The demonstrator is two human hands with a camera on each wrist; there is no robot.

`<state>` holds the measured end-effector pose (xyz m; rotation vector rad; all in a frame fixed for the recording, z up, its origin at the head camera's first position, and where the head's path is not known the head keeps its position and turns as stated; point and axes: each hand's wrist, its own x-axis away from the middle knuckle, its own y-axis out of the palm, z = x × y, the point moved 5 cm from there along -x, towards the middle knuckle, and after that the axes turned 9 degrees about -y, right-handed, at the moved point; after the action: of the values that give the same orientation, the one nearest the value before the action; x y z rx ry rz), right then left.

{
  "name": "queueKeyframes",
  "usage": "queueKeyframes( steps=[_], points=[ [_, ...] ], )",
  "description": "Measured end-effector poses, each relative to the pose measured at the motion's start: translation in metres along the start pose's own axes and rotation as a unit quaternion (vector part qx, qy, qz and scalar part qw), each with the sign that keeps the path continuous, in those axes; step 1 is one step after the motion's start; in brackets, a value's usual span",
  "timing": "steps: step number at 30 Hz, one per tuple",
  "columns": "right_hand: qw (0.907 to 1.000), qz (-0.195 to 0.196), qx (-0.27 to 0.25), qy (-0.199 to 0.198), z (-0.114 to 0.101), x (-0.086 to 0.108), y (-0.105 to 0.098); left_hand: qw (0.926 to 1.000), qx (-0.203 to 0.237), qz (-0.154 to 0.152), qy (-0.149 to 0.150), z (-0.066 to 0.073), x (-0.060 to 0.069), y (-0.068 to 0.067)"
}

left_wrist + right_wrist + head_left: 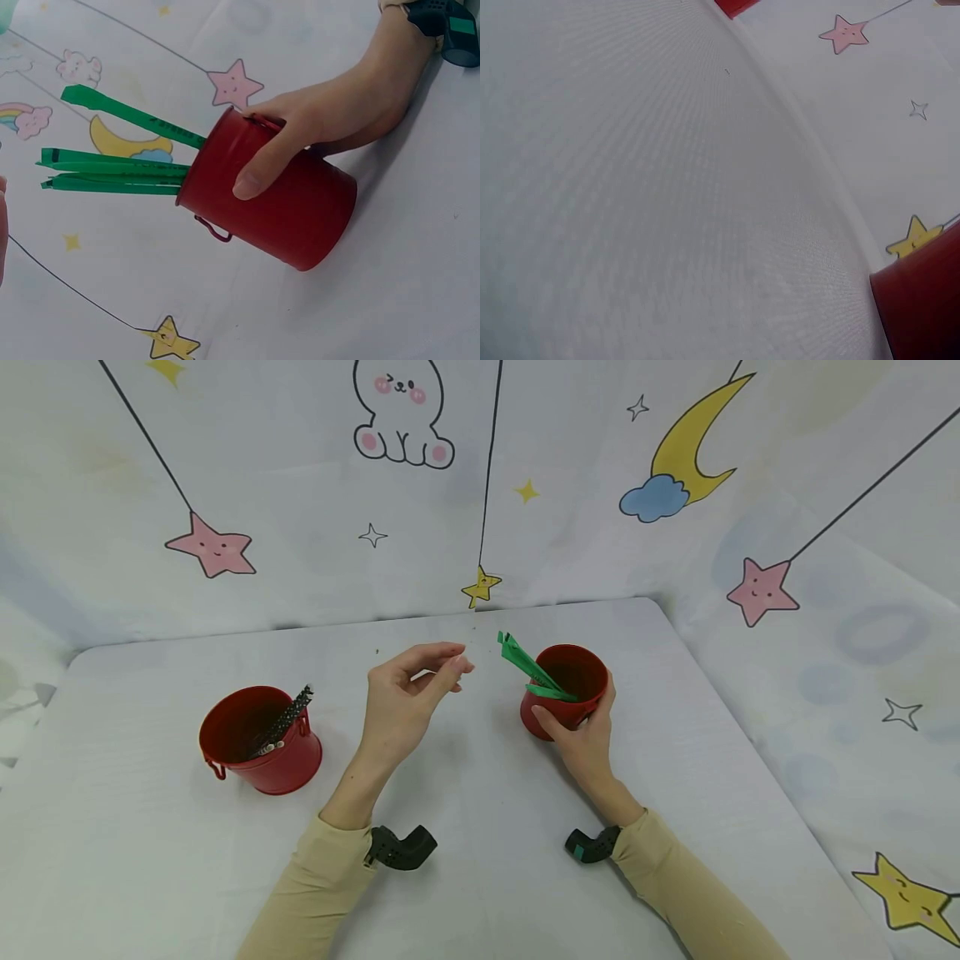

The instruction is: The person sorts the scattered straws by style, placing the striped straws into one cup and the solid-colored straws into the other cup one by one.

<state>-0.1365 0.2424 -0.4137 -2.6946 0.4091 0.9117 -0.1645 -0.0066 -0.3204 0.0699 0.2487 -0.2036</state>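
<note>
My right hand [588,747] grips a red metal bucket [585,668] by its side, thumb on the near wall. In the left wrist view this bucket [300,214] appears tilted. Several flat green strips [135,180] with dark print stick out of its mouth. My left hand [405,697] is raised left of that bucket, its thumb and fingertips close together and nothing seen between them. A sliver of a finger [2,232] shows at the left wrist view's edge. In the right wrist view, a dark red wall [922,300] fills the lower right corner.
A second red bucket [300,760] with small handle loops stands on the left of the white-covered table [480,877]. Black-and-white patterned sticks [288,718] lean inside it. Behind and to the right hangs white cloth [300,468] printed with stars, a moon and an animal.
</note>
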Motion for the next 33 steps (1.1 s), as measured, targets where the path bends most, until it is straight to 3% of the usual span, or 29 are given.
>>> queueKeyframes(
  steps=[16, 21, 23, 28, 33],
  points=[
    [1.0, -0.007, -0.003, -0.001, 0.0, -0.002, 0.005, 0.9999, -0.015, 0.006, -0.004, 0.0, 0.002, -0.004],
    [0.9999, -0.011, -0.007, 0.004, 0.003, -0.003, 0.006, 0.9971, -0.074, 0.001, -0.018, -0.005, 0.003, -0.004],
    [0.9998, -0.012, -0.01, 0.012, 0.006, -0.003, 0.005, 0.9919, -0.122, -0.01, -0.036, -0.009, 0.005, -0.004],
    [0.9992, -0.017, -0.008, 0.036, 0.011, -0.003, -0.001, 0.9711, -0.218, -0.048, -0.084, -0.022, 0.015, -0.003],
    [0.998, -0.036, 0.013, 0.049, 0.016, -0.005, -0.011, 0.9421, -0.308, -0.063, -0.117, -0.029, 0.032, -0.014]
  ],
)
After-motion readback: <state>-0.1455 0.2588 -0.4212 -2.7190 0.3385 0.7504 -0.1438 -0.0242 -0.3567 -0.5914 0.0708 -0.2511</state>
